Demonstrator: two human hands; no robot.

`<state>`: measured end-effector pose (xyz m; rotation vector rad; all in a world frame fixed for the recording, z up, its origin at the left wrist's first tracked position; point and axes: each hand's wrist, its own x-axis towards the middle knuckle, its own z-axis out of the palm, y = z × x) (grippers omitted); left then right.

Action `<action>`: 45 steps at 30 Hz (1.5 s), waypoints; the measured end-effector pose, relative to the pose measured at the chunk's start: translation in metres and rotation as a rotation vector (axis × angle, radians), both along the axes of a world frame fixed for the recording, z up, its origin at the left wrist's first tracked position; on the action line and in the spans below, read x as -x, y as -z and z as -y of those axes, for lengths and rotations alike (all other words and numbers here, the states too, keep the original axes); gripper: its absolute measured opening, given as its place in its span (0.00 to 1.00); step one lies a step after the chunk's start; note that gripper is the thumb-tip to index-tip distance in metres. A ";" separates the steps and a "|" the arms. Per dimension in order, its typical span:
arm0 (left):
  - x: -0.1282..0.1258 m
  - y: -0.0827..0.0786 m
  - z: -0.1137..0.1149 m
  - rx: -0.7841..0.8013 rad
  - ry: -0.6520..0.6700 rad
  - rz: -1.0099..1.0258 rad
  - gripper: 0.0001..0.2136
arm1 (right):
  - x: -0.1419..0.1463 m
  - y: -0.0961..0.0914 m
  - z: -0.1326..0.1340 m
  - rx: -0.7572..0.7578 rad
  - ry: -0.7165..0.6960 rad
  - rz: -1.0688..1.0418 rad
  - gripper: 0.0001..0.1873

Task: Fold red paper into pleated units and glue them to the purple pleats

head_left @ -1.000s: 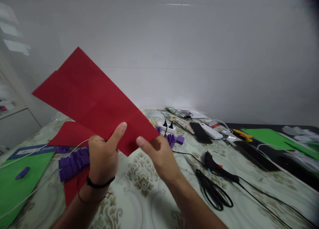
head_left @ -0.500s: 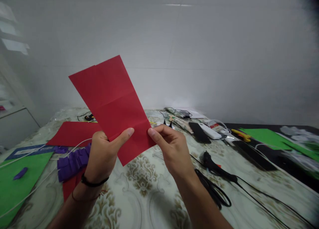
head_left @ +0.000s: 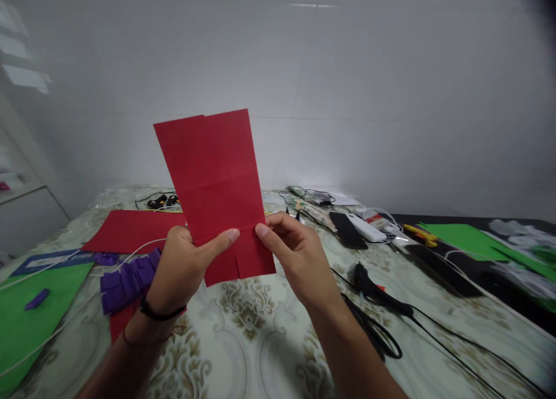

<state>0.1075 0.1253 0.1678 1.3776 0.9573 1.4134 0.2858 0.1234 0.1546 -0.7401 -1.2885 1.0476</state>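
A creased sheet of red paper (head_left: 217, 179) is held up in front of me, tilted slightly left at its top. My left hand (head_left: 186, 266) grips its lower left edge, thumb lying across the front and fingers behind. On the lower right edge, my right hand (head_left: 295, 248) pinches the paper between thumb and fingers. Crosswise creases run over the sheet, and a short vertical slit or seam shows at its bottom edge. Behind my left wrist lie folded purple paper pieces (head_left: 125, 283) and another red sheet (head_left: 130, 231) on the table.
Green paper (head_left: 52, 318) lies at the left with a small purple piece (head_left: 37, 299) on it. To the right are a black corded tool (head_left: 377, 292), a black phone-like slab (head_left: 347, 230), a white device (head_left: 367, 228), a yellow-handled tool (head_left: 420, 235) and more green paper (head_left: 460, 240). White and black cables cross the patterned tablecloth (head_left: 247, 341).
The red paper has turned more upright, its top swinging to the right. The slit at its bottom edge now shows. Both hands keep their hold, nearly in place.
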 end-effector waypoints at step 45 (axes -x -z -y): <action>0.022 -0.003 0.001 -0.370 -0.133 -0.510 0.07 | -0.054 -0.007 -0.006 -0.029 -0.069 0.364 0.08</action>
